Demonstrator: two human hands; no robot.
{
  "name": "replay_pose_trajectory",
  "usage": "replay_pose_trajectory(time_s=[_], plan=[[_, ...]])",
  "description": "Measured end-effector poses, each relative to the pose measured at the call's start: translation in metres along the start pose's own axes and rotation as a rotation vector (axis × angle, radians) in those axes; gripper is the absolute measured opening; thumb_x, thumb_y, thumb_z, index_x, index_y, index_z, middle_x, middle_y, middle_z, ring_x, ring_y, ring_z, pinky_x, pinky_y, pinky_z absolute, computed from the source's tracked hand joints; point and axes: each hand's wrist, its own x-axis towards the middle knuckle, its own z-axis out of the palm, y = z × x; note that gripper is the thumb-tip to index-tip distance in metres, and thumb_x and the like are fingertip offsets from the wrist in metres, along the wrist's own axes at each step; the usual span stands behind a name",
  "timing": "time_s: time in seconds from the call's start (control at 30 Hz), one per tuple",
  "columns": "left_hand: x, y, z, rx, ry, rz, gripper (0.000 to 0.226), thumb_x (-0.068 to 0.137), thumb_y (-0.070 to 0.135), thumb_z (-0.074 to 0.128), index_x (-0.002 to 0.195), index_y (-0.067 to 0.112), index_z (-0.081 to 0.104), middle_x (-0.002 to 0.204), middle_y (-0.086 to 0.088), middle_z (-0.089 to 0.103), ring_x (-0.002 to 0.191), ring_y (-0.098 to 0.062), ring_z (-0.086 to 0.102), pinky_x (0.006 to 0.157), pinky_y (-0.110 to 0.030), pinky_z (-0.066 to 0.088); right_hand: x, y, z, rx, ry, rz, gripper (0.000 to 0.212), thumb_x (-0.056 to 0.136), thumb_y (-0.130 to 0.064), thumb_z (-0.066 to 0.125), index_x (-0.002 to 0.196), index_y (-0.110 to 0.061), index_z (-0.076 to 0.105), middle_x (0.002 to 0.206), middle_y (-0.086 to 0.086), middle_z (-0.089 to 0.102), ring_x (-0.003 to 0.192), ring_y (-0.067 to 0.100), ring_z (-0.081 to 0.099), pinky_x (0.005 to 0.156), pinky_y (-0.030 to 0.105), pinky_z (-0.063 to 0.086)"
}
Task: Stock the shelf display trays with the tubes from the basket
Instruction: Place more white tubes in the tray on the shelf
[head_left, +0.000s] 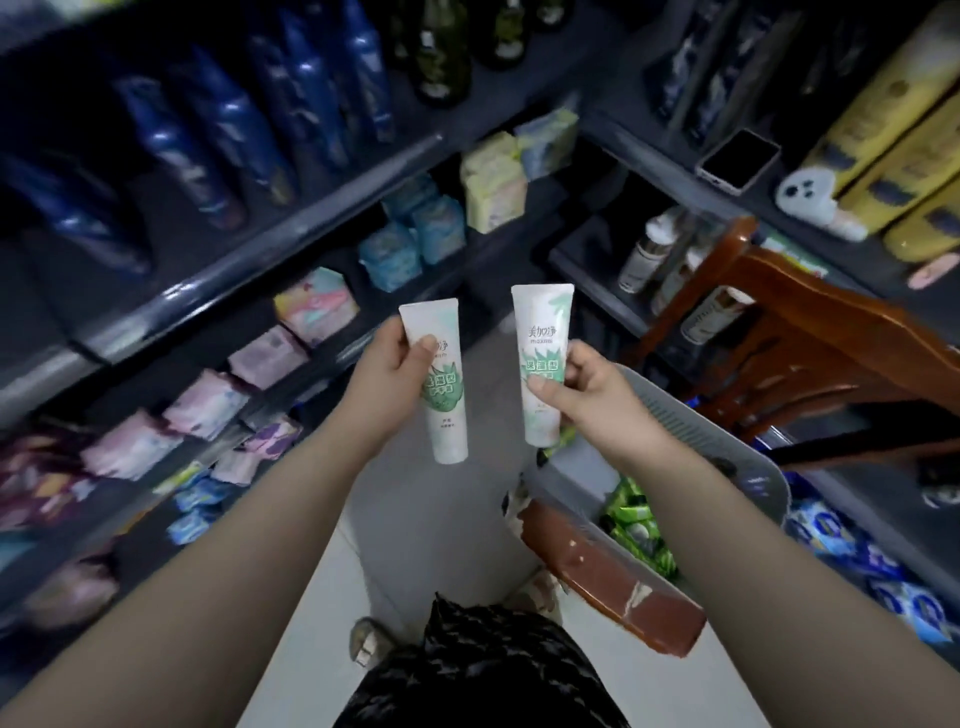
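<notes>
Tubes of smooth white plastic with green leaf print are held up in the air, one in each hand, flat crimped ends up and round cap ends down. The left tube (440, 400) is gripped by the left hand (387, 364), thumb across its front and fingers behind. The right tube (543, 364) is gripped by the right hand (582, 395), thumb pressed over its green label. The two tubes stand near each other but apart, above the pale tiled floor (415, 530). Below the right forearm sits the basket (727, 452), grey plastic with a slotted wall; inside it lies a heap of glossy green packs (639, 525), too blurred to tell their kind. The basket rests on a brown seat (608, 577) with chipped paint. To the left run dark shelves (260, 244): the lower ones hold soft, pillowy packets (208, 405) in pink, blue and yellow, the upper one shiny blue pouches (223, 130). To the right stands a reddish wooden chair (779, 338), and on the shelf behind it a phone (737, 161) lies flat beside yellow bottles (893, 135).
</notes>
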Motion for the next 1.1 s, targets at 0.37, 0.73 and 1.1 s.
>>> replay_pose_trajectory(time_s=[0.37,0.73,1.1], plan=[[-0.099,0.026,-0.212,-0.011,0.221,0.151,0.017,0.097,0.024,0.048,0.110,0.033,0.054,0.102,0.006,0.066,0.093,-0.015,0.065,0.076,-0.034,0.054,-0.008,-0.058,0.225,-0.098,-0.263,-0.161,0.022,0.083,-0.008,0.069,0.100,-0.020,0.064,0.097,0.002,0.074,0.089,0.019,0.069,0.077,0.035,0.056],[-0.209,0.048,-0.375,0.085,0.655,0.297,0.006,0.092,0.021,0.057,0.092,0.027,0.059,0.084,-0.007,0.063,0.075,-0.021,0.058,0.075,-0.040,0.052,-0.036,-0.122,0.402,-0.252,-0.616,-0.379,0.024,0.081,-0.018,0.073,0.098,-0.032,0.065,0.099,-0.010,0.073,0.091,0.010,0.069,0.077,0.034,0.056],[-0.262,0.099,-0.496,0.068,1.008,0.424,0.018,0.084,0.019,0.062,0.088,0.036,0.067,0.078,0.010,0.071,0.072,-0.003,0.064,0.067,-0.018,0.050,-0.023,-0.211,0.537,-0.244,-0.985,-0.532,0.027,0.084,-0.004,0.067,0.107,-0.018,0.062,0.094,0.002,0.075,0.086,0.019,0.072,0.063,0.030,0.056]])
